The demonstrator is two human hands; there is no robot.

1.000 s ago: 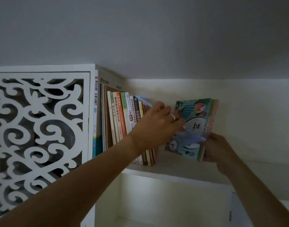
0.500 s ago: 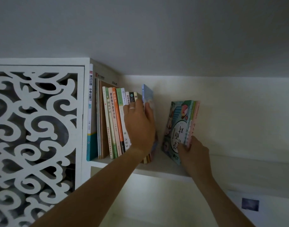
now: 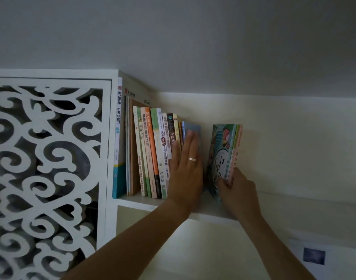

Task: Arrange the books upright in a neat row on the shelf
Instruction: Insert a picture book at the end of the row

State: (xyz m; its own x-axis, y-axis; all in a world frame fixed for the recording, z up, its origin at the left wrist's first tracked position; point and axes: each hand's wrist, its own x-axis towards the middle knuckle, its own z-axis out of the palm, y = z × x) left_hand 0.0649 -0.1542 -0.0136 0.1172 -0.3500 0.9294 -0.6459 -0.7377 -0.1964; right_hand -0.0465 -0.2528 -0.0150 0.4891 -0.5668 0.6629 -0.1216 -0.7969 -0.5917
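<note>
Head view, looking up at a white wall shelf (image 3: pixel 211 214): a person's left hand (image 3: pixel 186 168), fingers straight and a ring on one finger, presses flat against a pale blue book (image 3: pixel 192 128) at the right end of a standing row of paperbacks with coloured spines (image 3: pixel 152 152) in the centre of the frame. A second ago that hand was reaching across a leaning row; half a second ago it curled over the blue book's top edge; now the book stands upright, flush with its neighbours. To the right of centre, the right hand (image 3: pixel 236 188) grips the lower corner of a small stack of picture books with teal illustrated covers (image 3: pixel 225 156), thumb on the front cover and fingers behind. The stack, tilted and raised a second ago, now stands almost vertical on the shelf, close beside the row yet apart from it. A white scroll-cut lattice panel (image 3: pixel 46 168) fills the left of the frame. Judging by the gap, the stack needs sliding left against the blue book to close the row.
</note>
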